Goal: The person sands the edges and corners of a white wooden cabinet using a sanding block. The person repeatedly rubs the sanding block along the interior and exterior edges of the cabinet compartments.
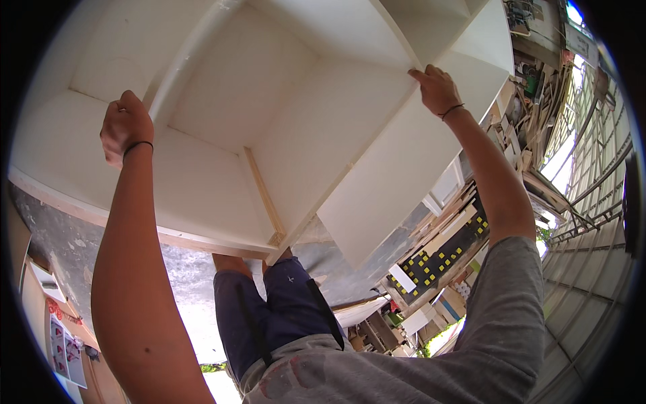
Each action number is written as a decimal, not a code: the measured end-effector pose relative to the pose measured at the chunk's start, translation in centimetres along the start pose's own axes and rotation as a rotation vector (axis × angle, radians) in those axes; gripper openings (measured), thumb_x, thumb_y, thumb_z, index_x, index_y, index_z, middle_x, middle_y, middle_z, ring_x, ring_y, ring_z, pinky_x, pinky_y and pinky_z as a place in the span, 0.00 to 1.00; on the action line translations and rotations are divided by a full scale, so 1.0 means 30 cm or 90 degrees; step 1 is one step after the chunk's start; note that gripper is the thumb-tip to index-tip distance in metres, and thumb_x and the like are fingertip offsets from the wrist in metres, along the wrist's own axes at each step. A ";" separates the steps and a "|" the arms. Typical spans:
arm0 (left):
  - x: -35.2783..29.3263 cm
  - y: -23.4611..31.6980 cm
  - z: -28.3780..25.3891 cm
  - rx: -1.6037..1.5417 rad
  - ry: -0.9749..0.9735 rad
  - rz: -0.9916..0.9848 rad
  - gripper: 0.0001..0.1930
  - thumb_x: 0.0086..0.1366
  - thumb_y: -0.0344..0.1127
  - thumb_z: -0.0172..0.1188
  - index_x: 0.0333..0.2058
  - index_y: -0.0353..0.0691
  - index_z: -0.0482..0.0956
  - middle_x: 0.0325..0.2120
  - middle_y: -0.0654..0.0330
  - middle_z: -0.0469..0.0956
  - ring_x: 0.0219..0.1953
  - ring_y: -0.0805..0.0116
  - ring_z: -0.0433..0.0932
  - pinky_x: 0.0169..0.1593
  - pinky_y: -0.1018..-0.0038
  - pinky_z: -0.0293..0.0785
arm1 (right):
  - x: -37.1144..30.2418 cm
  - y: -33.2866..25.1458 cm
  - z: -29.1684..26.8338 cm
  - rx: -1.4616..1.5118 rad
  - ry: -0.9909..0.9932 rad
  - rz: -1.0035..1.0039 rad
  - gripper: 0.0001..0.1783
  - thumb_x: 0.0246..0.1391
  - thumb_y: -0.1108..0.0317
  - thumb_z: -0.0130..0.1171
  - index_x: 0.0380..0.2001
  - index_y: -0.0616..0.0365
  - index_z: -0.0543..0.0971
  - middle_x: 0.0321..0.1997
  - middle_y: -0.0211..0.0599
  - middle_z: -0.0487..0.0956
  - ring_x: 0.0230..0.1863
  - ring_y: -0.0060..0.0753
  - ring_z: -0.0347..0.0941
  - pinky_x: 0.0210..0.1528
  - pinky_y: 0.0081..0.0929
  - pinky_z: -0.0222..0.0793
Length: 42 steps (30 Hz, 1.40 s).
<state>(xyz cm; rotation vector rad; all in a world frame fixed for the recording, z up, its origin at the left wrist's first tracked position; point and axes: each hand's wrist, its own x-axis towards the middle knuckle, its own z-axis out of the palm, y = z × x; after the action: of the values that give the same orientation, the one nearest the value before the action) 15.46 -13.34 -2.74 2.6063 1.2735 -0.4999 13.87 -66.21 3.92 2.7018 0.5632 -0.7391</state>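
- Seen just before the legs [245, 306], over grey floor [57, 219]: white cabinet [336, 101].
- With left hand [126, 128], clamped like a fist on the cabinet's left divider [180, 64].
- With right hand [437, 89], clamped on an edge at the cabinet's right.
- Piled right of the cabinet: wood [555, 101].

1. One left grip [127, 129], one right grip [437, 89] — two altogether.
2. Two dark wristbands [452, 110].
3. One white cabinet [350, 101].
4. One grey shirt [390, 374].
5. One pair of dark blue shorts [286, 316] — two black stripes [326, 311].
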 end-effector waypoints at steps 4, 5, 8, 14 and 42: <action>-0.015 0.000 -0.007 -0.006 0.003 0.002 0.22 0.55 0.57 0.39 0.35 0.57 0.80 0.35 0.65 0.80 0.38 0.62 0.77 0.40 0.65 0.66 | -0.106 -0.291 0.043 0.030 -0.086 -0.099 0.20 0.47 0.73 0.47 0.44 0.42 0.78 0.33 0.36 0.72 0.39 0.37 0.71 0.43 0.36 0.66; -0.019 0.002 0.002 -0.012 0.011 -0.002 0.22 0.55 0.57 0.39 0.35 0.57 0.80 0.35 0.65 0.80 0.39 0.62 0.77 0.40 0.65 0.66 | -0.162 -0.401 0.022 0.046 -0.132 -0.164 0.20 0.47 0.73 0.47 0.44 0.43 0.78 0.32 0.35 0.72 0.39 0.36 0.71 0.42 0.36 0.65; -0.013 0.007 0.011 -0.025 0.021 0.001 0.22 0.55 0.58 0.40 0.35 0.57 0.80 0.35 0.64 0.80 0.39 0.62 0.77 0.40 0.64 0.67 | -0.159 -0.458 -0.005 0.057 -0.102 -0.178 0.20 0.46 0.72 0.48 0.44 0.43 0.78 0.32 0.35 0.72 0.39 0.36 0.70 0.41 0.36 0.65; -0.017 0.004 -0.001 -0.024 -0.005 0.014 0.23 0.56 0.57 0.38 0.35 0.55 0.80 0.34 0.64 0.80 0.38 0.62 0.77 0.39 0.65 0.68 | 0.002 -0.051 -0.087 -0.123 0.012 -0.008 0.18 0.45 0.75 0.50 0.40 0.45 0.76 0.32 0.32 0.73 0.39 0.33 0.72 0.39 0.34 0.66; -0.009 -0.011 -0.017 -0.017 -0.002 -0.003 0.22 0.55 0.58 0.38 0.34 0.58 0.80 0.34 0.67 0.80 0.37 0.64 0.77 0.37 0.68 0.68 | -0.011 -0.247 -0.018 -0.099 -0.197 -0.037 0.20 0.45 0.72 0.50 0.43 0.44 0.77 0.39 0.39 0.74 0.46 0.38 0.71 0.43 0.36 0.69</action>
<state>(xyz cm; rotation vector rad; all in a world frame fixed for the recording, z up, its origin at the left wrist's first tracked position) 15.16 -13.17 -2.18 2.5805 1.2765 -0.4847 10.58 -59.56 3.31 2.3767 0.5959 -1.0574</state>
